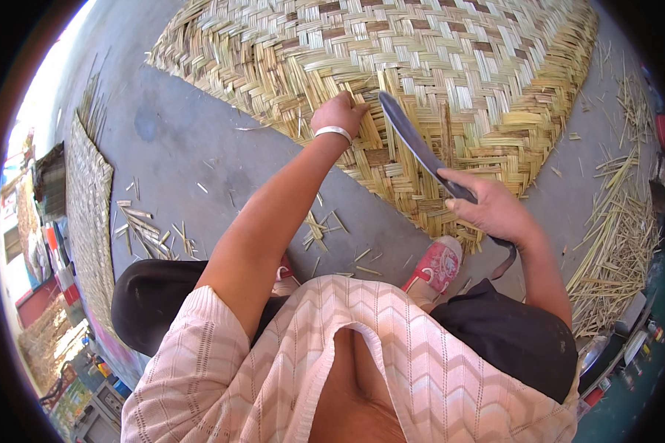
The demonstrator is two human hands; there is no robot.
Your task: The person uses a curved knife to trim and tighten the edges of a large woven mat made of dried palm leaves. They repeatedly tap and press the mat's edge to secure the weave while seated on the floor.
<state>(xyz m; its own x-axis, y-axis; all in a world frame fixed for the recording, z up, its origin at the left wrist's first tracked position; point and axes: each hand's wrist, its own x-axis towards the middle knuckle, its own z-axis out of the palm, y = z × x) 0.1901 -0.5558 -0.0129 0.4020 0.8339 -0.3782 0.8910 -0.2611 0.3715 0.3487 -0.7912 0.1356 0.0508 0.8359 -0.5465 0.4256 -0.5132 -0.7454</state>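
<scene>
Right hand [495,210]: closed firmly around the dark handle end of a long, curved grey metal blade [410,136], thumb and forefinger near the blade's root; left hand [338,117]: fingers curled, thumb close to forefinger, low at the near-left margin of a large, flat mat of woven yellow-green and brown straw [451,70]; cannot tell whether a strand is pinched there. Mat lies on the smooth grey floor [199,148], one corner towards the wearer; the blade slants over that corner, its tip just beside the left hand.

Risks (judged): a slip or inward swing of the blade could cut the left fingers, caused by the small gap; a stroke angled too low could sever woven strands; a downward slip could reach the red patterned cloth shoe [437,266], close by the mat's corner.

Containers: small, coloured objects [654,332] at the lower-right rim may be bottles or packets, contents too small to tell; a grey box-like object [96,417] lies at lower left, interior not readable.
</scene>
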